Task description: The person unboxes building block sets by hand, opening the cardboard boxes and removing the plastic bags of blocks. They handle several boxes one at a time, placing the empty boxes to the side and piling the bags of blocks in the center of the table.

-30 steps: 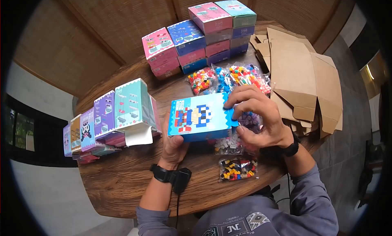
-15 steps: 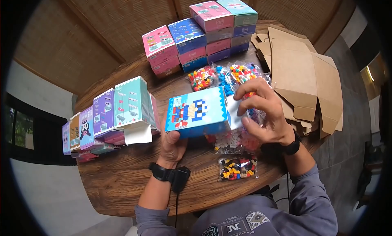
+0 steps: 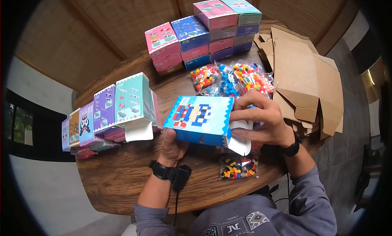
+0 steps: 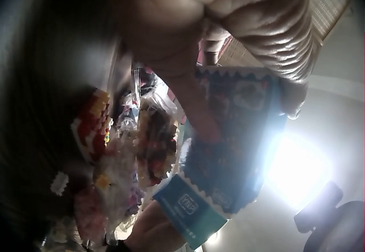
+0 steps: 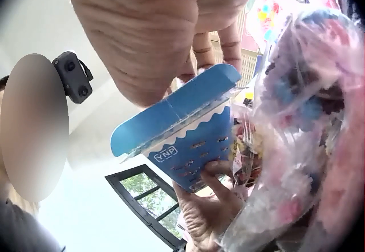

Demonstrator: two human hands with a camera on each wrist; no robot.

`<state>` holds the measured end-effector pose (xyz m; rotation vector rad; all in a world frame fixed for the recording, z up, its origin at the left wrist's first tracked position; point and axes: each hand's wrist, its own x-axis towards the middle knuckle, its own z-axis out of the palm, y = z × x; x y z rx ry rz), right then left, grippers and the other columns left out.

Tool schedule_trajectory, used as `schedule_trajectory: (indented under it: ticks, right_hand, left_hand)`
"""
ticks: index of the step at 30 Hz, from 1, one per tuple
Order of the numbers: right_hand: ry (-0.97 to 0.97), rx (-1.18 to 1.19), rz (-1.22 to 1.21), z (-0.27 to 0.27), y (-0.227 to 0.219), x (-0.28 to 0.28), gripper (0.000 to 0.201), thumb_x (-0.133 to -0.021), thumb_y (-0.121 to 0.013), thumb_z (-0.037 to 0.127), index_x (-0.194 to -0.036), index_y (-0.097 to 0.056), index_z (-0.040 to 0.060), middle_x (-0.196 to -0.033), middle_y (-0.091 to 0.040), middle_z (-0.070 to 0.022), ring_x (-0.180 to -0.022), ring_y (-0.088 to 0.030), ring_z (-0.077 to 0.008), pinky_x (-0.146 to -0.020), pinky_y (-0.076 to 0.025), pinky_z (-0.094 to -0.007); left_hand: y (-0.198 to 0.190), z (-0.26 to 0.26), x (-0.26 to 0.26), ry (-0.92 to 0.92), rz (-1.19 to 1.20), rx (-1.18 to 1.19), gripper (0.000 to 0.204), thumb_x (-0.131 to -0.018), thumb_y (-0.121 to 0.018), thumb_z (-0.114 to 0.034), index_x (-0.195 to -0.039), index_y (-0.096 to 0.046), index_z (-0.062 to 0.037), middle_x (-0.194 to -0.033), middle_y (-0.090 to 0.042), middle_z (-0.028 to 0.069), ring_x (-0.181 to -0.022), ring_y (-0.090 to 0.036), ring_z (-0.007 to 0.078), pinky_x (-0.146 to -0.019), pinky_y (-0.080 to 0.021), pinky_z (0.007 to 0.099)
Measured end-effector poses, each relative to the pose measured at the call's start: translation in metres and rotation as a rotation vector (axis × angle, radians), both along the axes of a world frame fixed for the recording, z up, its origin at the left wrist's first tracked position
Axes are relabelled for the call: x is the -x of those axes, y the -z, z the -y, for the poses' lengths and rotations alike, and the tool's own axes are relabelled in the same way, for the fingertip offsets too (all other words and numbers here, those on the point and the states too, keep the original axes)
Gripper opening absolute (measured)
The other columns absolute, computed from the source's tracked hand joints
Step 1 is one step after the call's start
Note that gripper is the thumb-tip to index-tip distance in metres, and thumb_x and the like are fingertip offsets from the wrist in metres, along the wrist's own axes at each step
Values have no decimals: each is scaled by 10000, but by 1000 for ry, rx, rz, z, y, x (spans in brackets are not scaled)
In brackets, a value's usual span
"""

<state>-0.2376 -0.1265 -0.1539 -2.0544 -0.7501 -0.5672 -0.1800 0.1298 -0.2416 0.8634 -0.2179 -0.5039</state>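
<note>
A blue box (image 3: 199, 119) with a pixel figure on its top lies tilted across the left hand (image 3: 173, 147), whose thumb presses its near side. At the box's right end a flap (image 3: 239, 146) hangs open with its white inside showing. The right hand (image 3: 261, 121) is at that open end, its fingers bent over and partly inside it; the fingertips are hidden in the head view. In the right wrist view the blue flap (image 5: 177, 109) stands out below the palm, and the left hand (image 5: 211, 212) holds the box from underneath.
Bags of coloured bricks (image 3: 228, 79) lie behind the hands, another bag (image 3: 238, 167) near the front edge. Stacked boxes (image 3: 204, 32) stand at the back, a row of boxes (image 3: 104, 109) at the left. Flattened cardboard (image 3: 302, 76) is piled at the right.
The flap at the box's right end has come open and now hangs down. The right hand has moved from pinching the flap to the opening, and the box has tilted.
</note>
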Motion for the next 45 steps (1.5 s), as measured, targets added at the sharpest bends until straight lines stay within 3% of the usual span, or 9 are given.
schedule_trajectory:
  ticks: [10,18,19,23,26,31,34,38,45]
  right_hand:
    - [-6,75,8,0,3,3,318,-666,-828,76,-968,-737,112,-892,-583,-36,-779,-553,-210,-704,-465,-339]
    - [113,32,182,3,-6,3,270,-636,-801,-4,-880,-711,68,-953,-613,-65,-905,-606,-236,-771,-489,-344]
    - [86,-31,178,9,-6,3,231,-751,-713,-12,-974,-665,25,-1050,-624,-120,-965,-612,-241,-835,-500,-361]
    - [-31,-453,-66,14,5,5,254,-918,-499,52,-1152,-528,-41,-1213,-578,-236,-1063,-610,-254,-923,-495,-392]
    - [-140,-437,-108,11,4,5,281,-900,-541,63,-1162,-542,-38,-1222,-586,-226,-1106,-610,-274,-938,-493,-392]
    - [-133,-198,-76,7,-14,4,491,-726,-794,125,-1189,-663,27,-1197,-630,-169,-1082,-634,-303,-925,-508,-399]
    - [-151,32,16,14,-12,-1,393,-724,-776,60,-1111,-711,50,-1156,-654,-153,-1055,-643,-295,-899,-518,-395]
    - [-51,-38,35,14,-13,1,319,-715,-759,24,-1032,-730,32,-1061,-691,-162,-977,-673,-294,-871,-530,-396]
    - [50,-854,93,22,5,11,203,-967,-566,105,-1108,-638,-24,-1051,-691,-199,-963,-682,-254,-874,-543,-376]
  left_hand:
    - [-2,-1,-1,80,16,-28,1051,-685,-800,-617,-1433,-368,-20,-1366,-526,142,-1248,-536,295,-1020,-482,445]
    - [-3,0,0,-10,-10,-29,1017,-718,-748,-662,-1416,-386,-16,-1342,-544,148,-1226,-549,290,-1028,-476,443]
    - [-6,3,0,-47,-15,-11,1014,-729,-724,-681,-1412,-387,-12,-1344,-542,151,-1227,-547,291,-1039,-464,450]
    - [-5,1,-1,-78,-19,-13,1013,-741,-683,-720,-1402,-393,-9,-1350,-537,152,-1242,-533,293,-1059,-442,460]
    - [-7,3,0,-93,-34,-3,1008,-747,-682,-714,-1404,-390,-8,-1352,-534,157,-1244,-532,293,-1056,-444,457]
    - [-9,5,0,-134,-84,25,1007,-727,-727,-682,-1391,-407,3,-1321,-550,151,-1211,-552,288,-1007,-479,439]
    - [-7,4,-1,-111,-58,4,1005,-744,-693,-703,-1400,-397,-1,-1343,-540,153,-1231,-540,294,-1043,-451,456]
    - [-5,3,-2,-102,-37,-5,999,-764,-645,-734,-1400,-401,-2,-1348,-541,153,-1243,-531,294,-1059,-434,460]
    - [-1,2,-5,-143,-77,38,993,-800,-520,-795,-1389,-413,-2,-1335,-543,167,-1223,-541,296,-1059,-429,449]
